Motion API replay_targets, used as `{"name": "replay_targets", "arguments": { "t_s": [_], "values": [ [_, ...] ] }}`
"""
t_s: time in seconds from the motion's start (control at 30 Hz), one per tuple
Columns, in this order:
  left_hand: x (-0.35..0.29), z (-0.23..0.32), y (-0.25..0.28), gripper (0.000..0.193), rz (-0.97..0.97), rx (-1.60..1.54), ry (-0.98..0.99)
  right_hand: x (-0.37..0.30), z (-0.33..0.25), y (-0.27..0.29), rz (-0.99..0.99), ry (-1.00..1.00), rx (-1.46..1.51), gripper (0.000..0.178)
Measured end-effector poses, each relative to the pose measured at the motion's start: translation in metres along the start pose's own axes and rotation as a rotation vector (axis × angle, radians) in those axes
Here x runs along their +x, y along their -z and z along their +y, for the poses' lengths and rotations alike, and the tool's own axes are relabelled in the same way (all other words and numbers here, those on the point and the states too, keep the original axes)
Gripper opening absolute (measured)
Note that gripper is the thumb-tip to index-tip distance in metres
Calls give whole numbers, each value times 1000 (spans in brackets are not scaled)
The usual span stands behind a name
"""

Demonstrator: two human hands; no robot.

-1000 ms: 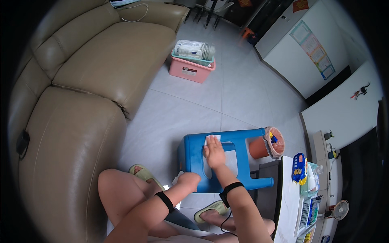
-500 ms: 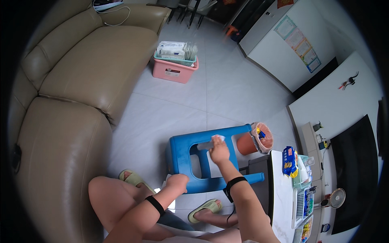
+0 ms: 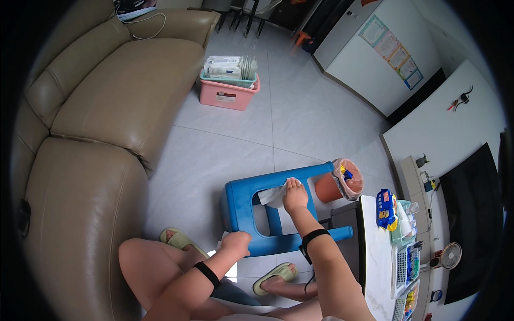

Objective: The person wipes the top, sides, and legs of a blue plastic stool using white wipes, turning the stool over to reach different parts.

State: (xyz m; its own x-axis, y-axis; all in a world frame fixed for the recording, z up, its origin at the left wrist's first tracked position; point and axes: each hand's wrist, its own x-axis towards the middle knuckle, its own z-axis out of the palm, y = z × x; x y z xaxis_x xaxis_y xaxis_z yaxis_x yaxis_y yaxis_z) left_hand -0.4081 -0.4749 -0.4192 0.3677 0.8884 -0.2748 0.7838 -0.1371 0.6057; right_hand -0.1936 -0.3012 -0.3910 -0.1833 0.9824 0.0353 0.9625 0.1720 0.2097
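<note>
A blue plastic stool [image 3: 235, 200] lies tipped on its side on the floor in front of me, its legs pointing right. My left hand [image 3: 235, 244] is closed on the stool's near edge, its fingertips partly hidden. A small white edge shows beside that hand; what it is I cannot tell. My right hand [image 3: 295, 197] presses a white wipe [image 3: 272, 197] against the far side rail, fingers bent over it. Part of the wipe hangs into the stool's opening.
An orange bin [image 3: 327, 188] with a liner stands beyond the stool's upper leg. At right, a white-topped table [image 3: 375, 257] holds a blue wipes pack [image 3: 385, 209] and baskets. A tan sofa [image 3: 91, 187] runs along the left; a pink box [image 3: 230, 97] sits farther off.
My right hand has shifted slightly right along the rail, and the wipe now spreads out to its left over the opening. The left hand stays on the stool's near edge.
</note>
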Motion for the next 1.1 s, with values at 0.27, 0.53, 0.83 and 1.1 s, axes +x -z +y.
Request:
{"name": "replay_targets", "arguments": {
  "t_s": [0.27,0.53,0.83,1.1],
  "values": [
    [1,4,8,30,-56,8,2,-10,26,4,73,-57,64,46],
    [7,5,5,31,-125,17,31,-18,88,5,535,-358,1148,27],
    [-3,17,29,33,-177,60,70,-68,133,33,0,-147,397,39],
    [0,12,28,32,-192,92,67,-56,57,52,-124,-536,359,65]
  ]
}}
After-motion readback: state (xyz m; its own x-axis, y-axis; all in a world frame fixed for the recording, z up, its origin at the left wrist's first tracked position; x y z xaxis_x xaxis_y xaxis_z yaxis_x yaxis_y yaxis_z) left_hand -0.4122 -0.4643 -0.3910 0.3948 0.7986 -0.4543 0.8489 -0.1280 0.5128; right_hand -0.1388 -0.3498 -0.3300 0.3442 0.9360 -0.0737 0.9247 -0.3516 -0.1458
